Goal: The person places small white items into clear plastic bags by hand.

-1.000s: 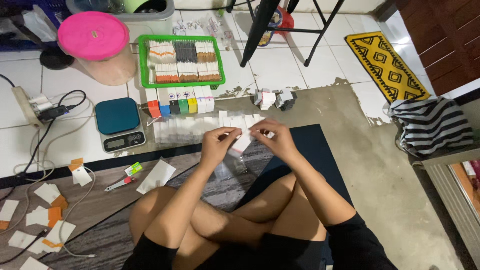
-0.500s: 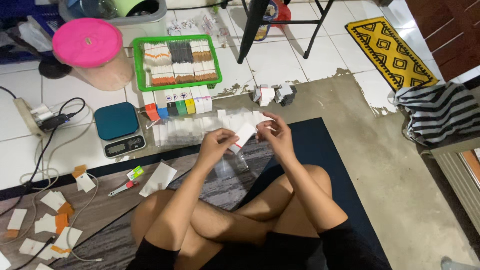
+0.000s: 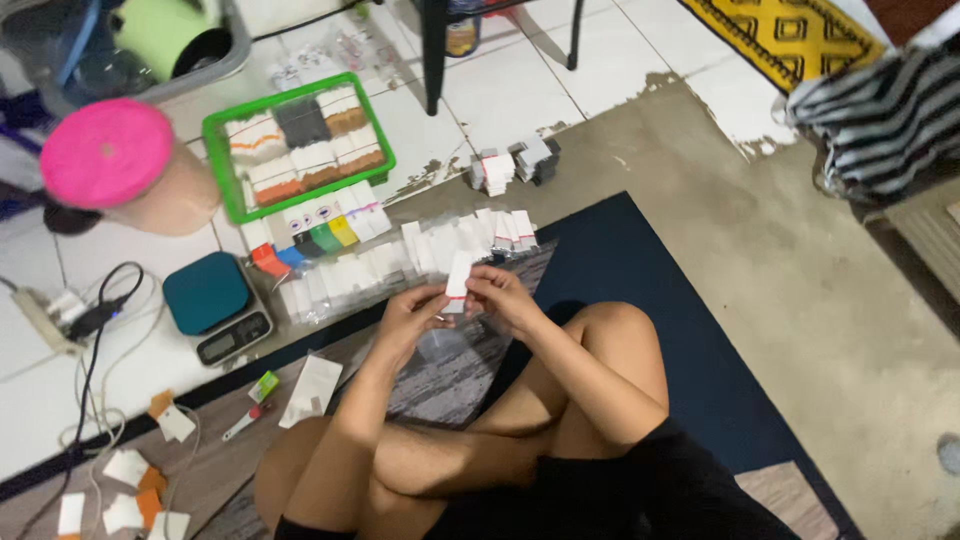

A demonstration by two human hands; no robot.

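Left hand (image 3: 415, 312): I log it pinched shut on the lower left edge of a small white packet (image 3: 458, 279).
Right hand (image 3: 500, 297): fingers closed on the packet's right side, so both hands share one grip above the crossed legs.
Packet: upright, narrow, held just over the patterned mat (image 3: 450, 370); I think it has a red strip near the bottom, though the view is too blurred to be sure.
Row of white packets (image 3: 440, 245): on the floor just beyond the hands, overlapping.
Coloured packets (image 3: 310, 240): beside that row, near the green tray (image 3: 215, 130).
Teal scale (image 3: 212, 305): left of the hands, well apart.
Risks, as I judge them: a two-pinch grip on a thin packet can slip or crease it; a dropped one could land among the row and be lost; a reaching forearm could scatter the overlapped packets.
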